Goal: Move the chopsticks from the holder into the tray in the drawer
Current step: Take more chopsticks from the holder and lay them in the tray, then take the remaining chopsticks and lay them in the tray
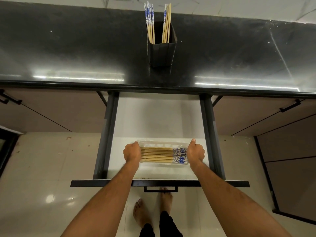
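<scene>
A black holder (162,52) stands on the dark counter, holding several wooden chopsticks with blue-and-white tops (150,23) in two bunches. Below, the drawer (159,117) is pulled out. A clear plastic tray (162,144) lies near its front, filled with several chopsticks (159,155) laid side by side, patterned ends to the right. My left hand (132,152) grips the tray's left end and my right hand (195,152) grips its right end, thumbs along the far rim.
The black countertop (68,53) runs across the top with its edge above the drawer. Closed cabinet doors with black handles (290,106) flank the drawer. The drawer's front handle (160,189) sits above my bare feet on the pale tiled floor.
</scene>
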`<state>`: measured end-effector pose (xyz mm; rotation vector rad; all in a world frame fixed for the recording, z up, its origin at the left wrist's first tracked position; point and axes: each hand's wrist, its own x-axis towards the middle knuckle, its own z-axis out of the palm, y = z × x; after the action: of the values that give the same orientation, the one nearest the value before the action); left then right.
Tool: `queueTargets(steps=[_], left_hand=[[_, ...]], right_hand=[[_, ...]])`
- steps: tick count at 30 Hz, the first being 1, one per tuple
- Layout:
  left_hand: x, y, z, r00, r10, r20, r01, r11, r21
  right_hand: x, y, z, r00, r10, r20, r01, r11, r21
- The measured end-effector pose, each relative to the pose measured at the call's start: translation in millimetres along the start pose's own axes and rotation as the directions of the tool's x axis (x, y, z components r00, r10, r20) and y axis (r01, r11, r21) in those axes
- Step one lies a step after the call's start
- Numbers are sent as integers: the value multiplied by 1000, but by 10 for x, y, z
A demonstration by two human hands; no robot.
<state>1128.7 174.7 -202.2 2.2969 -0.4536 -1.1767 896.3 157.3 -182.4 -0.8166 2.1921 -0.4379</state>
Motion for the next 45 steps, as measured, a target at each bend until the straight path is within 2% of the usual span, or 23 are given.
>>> queueTargets(steps=[5, 10, 12, 15, 18, 21, 25, 29, 31, 34, 39, 45], left_hand=[[-32, 6, 3, 1000, 12, 26, -12, 1000, 9], [-64, 32, -21, 999, 24, 47, -26, 999, 46], [-95, 54, -53, 998, 43, 51, -46, 997, 65], [-178, 127, -121, 986, 152, 73, -164, 968, 188], [-342, 314, -217, 945, 320, 64, -325, 911, 252], [-526, 618, -346, 849, 528, 19, -504, 799, 327], [-748, 1144, -626, 640, 768, -15, -691, 585, 424], [-993, 1648, -932, 402, 916, -12, -751, 337, 568], [-1116, 1889, -1071, 321, 947, 3, -755, 254, 605], [-1312, 2238, -1255, 221, 975, 16, -773, 165, 612], [-1672, 2732, -1472, 47, 999, 3, -777, 34, 628], [-1905, 3164, -1500, -12, 1000, 3, -767, -11, 642]], right_hand=[[-24, -32, -45, 993, -65, 99, 72, 995, -68], [-8, -10, -141, 952, -56, 302, 47, 998, 36], [-32, -15, -178, 935, -83, 344, 73, 996, 40], [-112, -93, -229, 939, -186, 289, 221, 971, -95], [-230, -244, -317, 909, -334, 252, 392, 890, -234], [-348, -471, -467, 840, -481, 251, 542, 767, -344], [-523, -926, -742, 711, -683, 168, 674, 593, -440], [-743, -1460, -1049, 564, -820, 99, 684, 396, -612], [-881, -1716, -1208, 470, -881, 54, 683, 325, -654], [-1104, -2060, -1434, 378, -926, -4, 695, 287, -659], [-1365, -2480, -1725, 277, -959, -63, 675, 240, -697], [-1418, -2882, -1954, 219, -968, -120, 682, 240, -691]])
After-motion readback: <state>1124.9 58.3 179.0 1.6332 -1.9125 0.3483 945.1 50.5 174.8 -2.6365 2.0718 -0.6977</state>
